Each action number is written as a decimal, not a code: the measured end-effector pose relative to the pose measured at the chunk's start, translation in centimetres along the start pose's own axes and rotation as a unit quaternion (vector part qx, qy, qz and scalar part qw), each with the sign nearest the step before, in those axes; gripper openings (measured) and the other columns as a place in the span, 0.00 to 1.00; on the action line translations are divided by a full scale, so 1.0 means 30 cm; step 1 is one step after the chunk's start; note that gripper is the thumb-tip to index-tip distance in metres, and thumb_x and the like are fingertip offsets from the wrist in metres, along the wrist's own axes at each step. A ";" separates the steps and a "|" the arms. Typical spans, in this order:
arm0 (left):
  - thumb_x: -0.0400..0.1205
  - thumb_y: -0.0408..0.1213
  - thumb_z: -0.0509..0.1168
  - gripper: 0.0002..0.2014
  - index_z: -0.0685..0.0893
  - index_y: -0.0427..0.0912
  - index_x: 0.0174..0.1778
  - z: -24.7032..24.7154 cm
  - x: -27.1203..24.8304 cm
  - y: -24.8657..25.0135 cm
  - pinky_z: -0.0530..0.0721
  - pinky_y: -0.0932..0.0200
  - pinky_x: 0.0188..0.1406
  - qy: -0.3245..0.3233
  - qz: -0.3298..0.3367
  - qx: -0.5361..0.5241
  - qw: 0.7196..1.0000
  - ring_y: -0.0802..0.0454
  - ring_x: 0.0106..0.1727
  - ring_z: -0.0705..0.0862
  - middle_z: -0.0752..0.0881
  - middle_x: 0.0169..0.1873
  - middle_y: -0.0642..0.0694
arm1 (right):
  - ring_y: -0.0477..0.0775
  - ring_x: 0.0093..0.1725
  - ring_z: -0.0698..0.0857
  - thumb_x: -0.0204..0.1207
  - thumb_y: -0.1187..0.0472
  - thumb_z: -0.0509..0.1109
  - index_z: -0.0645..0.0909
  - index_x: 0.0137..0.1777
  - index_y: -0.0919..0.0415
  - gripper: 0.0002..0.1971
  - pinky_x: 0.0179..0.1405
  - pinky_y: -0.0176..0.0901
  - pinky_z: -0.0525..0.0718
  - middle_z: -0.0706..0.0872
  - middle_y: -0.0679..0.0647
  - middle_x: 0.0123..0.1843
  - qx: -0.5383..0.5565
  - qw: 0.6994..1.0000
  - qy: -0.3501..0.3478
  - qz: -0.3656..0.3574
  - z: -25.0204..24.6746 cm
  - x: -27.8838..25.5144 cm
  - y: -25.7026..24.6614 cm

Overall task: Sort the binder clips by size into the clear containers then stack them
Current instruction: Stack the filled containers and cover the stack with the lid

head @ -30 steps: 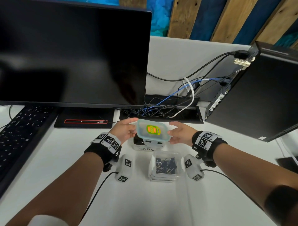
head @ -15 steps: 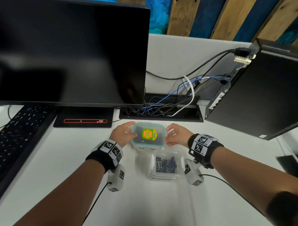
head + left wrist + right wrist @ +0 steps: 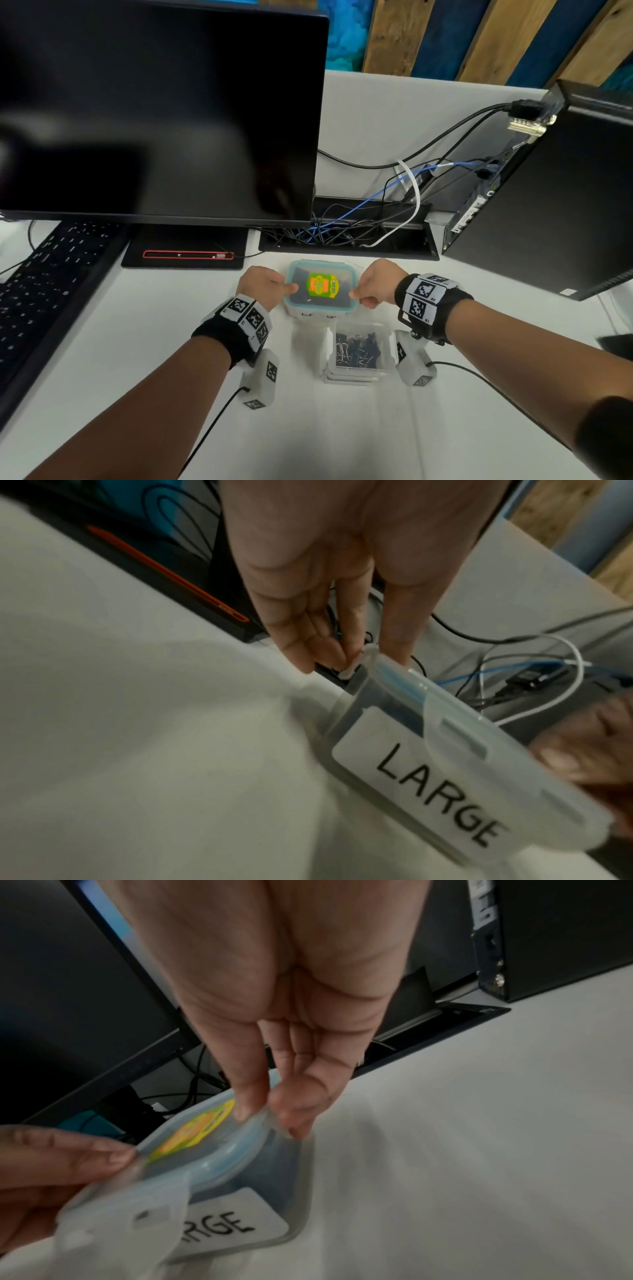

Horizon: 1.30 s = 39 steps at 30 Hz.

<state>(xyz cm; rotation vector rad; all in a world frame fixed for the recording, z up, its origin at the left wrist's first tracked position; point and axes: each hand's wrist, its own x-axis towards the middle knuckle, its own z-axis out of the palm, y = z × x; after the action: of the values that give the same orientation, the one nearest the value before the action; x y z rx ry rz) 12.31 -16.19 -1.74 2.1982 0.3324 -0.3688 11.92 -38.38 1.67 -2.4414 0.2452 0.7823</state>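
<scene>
On the white desk, we press a blue-rimmed lid point(image 3: 320, 286) onto the clear container labelled LARGE point(image 3: 435, 791), which sits at 12 o'clock from the open container of binder clips point(image 3: 358, 349) and nearly touches it. Our left hand point(image 3: 262, 286) pinches the lid's 9 o'clock edge, our right hand point(image 3: 375, 286) its 3 o'clock edge, both equally near. The lid's long axis runs 9 to 3 and carries a yellow-green sticker. The right wrist view shows the near corner not yet seated, in our judgement.
</scene>
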 end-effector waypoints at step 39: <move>0.67 0.75 0.40 0.48 0.49 0.52 0.82 0.062 -0.001 -0.045 0.54 0.43 0.81 -0.103 0.369 0.402 0.831 0.45 0.83 0.45 0.49 0.82 0.46 | 0.64 0.68 0.77 0.77 0.76 0.63 0.54 0.78 0.46 0.37 0.52 0.55 0.87 0.69 0.64 0.71 0.097 0.979 -0.173 -0.036 -0.009 0.048 -0.017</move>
<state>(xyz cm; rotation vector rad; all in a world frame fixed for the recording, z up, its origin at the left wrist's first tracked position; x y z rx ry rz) 11.53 -16.86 -3.80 2.8240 -0.9564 -0.3270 13.37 -38.11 1.23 -2.0783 0.0942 1.0796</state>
